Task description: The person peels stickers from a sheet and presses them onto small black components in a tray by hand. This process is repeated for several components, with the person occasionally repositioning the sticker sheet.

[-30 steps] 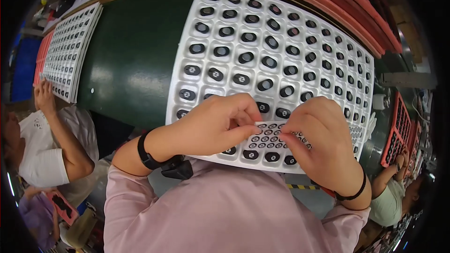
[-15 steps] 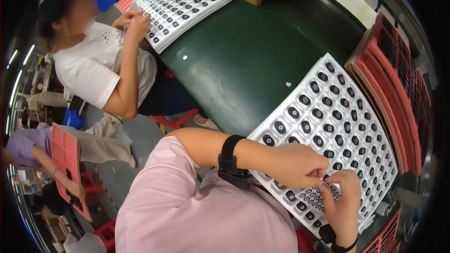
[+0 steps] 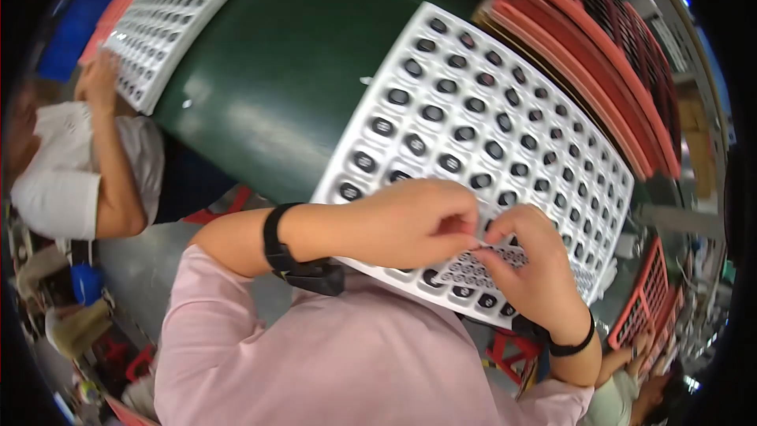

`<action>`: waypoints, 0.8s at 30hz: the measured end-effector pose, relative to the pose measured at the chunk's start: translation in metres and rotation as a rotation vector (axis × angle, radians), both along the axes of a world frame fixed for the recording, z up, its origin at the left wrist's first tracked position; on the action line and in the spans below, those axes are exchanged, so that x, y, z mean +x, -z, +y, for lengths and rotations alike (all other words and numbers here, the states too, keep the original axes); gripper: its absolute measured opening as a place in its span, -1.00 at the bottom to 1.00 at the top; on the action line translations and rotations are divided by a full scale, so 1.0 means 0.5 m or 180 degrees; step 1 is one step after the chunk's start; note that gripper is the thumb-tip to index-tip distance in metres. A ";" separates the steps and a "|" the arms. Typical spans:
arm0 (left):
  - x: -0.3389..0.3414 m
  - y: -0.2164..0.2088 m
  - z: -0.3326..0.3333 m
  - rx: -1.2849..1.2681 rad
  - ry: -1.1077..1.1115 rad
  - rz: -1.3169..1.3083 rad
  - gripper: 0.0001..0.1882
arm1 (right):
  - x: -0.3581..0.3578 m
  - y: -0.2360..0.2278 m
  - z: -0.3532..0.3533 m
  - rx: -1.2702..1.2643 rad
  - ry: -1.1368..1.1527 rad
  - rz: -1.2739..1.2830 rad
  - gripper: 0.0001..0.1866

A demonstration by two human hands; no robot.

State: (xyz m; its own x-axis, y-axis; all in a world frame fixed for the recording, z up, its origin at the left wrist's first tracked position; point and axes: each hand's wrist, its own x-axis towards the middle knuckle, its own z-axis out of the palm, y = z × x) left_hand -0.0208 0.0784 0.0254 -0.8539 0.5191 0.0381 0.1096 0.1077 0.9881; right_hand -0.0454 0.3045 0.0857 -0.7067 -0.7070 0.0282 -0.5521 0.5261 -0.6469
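Grip: my left hand (image 3: 410,221) and right hand (image 3: 536,276) meet fingertip to fingertip, both pinching a small sheet of tiny dark round parts (image 3: 473,268), which I hold just above the near edge of the white moulded tray (image 3: 371,102). The left thumb and forefinger are pressed together at the sheet's upper corner; the right fingers curl over its far side. Whether a single part is caught between the left fingertips is too small to tell.

Step in hand, as I judge it: picking one small piece off the sheet, to go with the dark oval parts (image 3: 399,97) seated in the tray's pockets. Every pocket in view appears filled with such a part, row upon row, out to the far edge.

Next move, as I judge it: it calls for a fine, steady pinch and a short carry to one pocket, with the sheet kept level so that nothing slides off.

Surroundings: the tray lies on a dark green table (image 3: 292,55). A stack of red trays (image 3: 599,55) runs along its far side. At the left, another person's hand (image 3: 98,83) rests at a second white tray (image 3: 169,20). A black band (image 3: 276,237) circles my left wrist.
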 end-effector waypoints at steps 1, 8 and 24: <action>-0.002 0.000 0.004 0.0087 0.0115 -0.0009 -0.82 | 0.000 0.001 0.004 -0.0145 -0.0022 -0.0078 -0.72; -0.017 -0.012 -0.006 0.0140 0.0476 -0.0961 -0.90 | -0.004 0.017 0.013 -0.0431 -0.0115 -0.0061 -0.72; -0.028 -0.039 0.003 0.0621 0.0701 -0.2353 -0.83 | -0.006 0.016 0.026 -0.0757 -0.0449 -0.0074 -0.72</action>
State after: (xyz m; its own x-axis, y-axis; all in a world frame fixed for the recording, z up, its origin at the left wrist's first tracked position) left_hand -0.0349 0.0802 0.0451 -0.5718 0.7214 -0.3908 -0.5834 -0.0226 0.8119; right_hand -0.0483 0.3177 0.0776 -0.6042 -0.7738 0.1901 -0.5927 0.2770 -0.7563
